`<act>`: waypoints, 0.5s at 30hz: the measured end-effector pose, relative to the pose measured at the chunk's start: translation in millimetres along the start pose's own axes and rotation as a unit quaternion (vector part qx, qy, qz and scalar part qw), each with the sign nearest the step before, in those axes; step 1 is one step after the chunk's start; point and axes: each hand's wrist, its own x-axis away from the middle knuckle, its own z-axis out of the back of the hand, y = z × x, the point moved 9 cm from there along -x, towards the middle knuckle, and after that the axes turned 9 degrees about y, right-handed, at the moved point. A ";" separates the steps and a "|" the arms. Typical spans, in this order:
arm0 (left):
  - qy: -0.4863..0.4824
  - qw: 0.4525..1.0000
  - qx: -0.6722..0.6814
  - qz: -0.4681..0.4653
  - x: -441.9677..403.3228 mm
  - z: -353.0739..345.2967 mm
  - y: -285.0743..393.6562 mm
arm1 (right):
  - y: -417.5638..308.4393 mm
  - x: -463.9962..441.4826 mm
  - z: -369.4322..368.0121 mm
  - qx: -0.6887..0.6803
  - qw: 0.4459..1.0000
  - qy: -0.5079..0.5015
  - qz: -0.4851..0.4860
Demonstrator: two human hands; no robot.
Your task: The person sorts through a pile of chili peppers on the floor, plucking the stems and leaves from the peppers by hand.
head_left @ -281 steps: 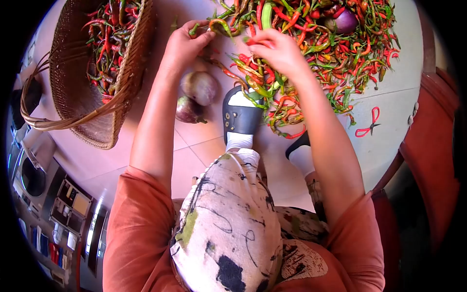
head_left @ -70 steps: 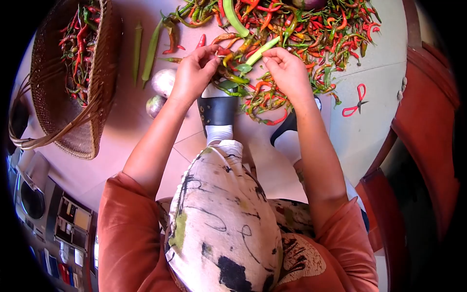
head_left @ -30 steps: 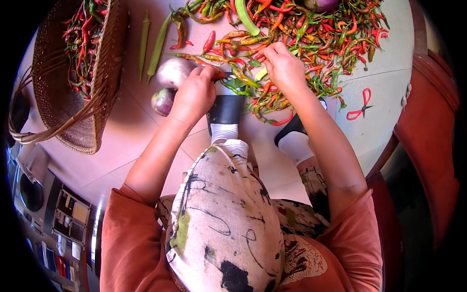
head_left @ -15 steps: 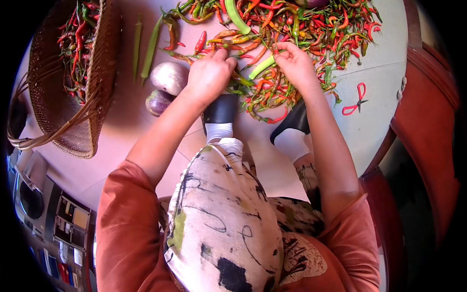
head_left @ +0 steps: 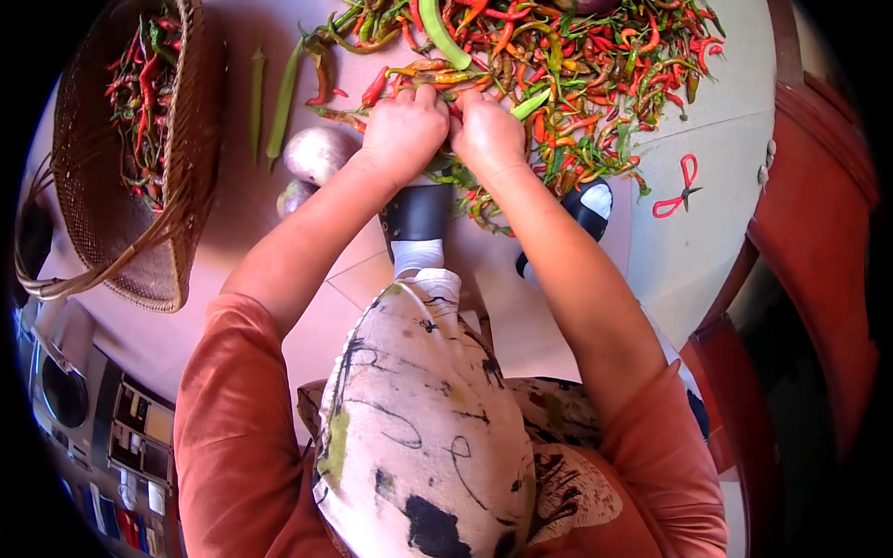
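My left hand point(head_left: 406, 132) is closed, its fingers curled down at the near edge of a heap of red, green and brownish chili peppers point(head_left: 595, 70). Right beside it, my right hand point(head_left: 487, 137) is closed too, its fingertips close to the left ones. Whatever the fingers pinch is hidden beneath them. A pale green pod point(head_left: 531, 103) lies on the peppers just right of my right hand. Another long green pod point(head_left: 441, 35) rests farther back on the heap. To the left of my left hand sit a pale purple eggplant point(head_left: 318, 154) and a darker one point(head_left: 295, 197).
A woven basket point(head_left: 177, 265) with a handle stands at the left, chili peppers inside. Two slim green pods point(head_left: 258, 102) lie between it and the eggplants. Red-handled scissors point(head_left: 686, 191) lie on the floor at right. My shoes are just below the heap.
My right hand has moved left, away from the pale green pod, and now meets my left hand. The left hand shifted slightly right. My right shoe shows more.
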 end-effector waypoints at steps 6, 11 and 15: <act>0.098 0.992 0.079 0.019 0.4 49.7 -9.0 | 13.2 -1.2 20.4 -0.144 0.988 0.002 -0.055; -0.010 0.751 0.567 0.338 36.5 22.2 -50.4 | 50.0 22.8 26.5 -0.417 0.858 -0.099 -0.284; -0.070 0.316 0.850 0.416 62.3 -18.9 -23.5 | 25.6 36.3 38.1 -0.470 0.822 -0.140 -0.289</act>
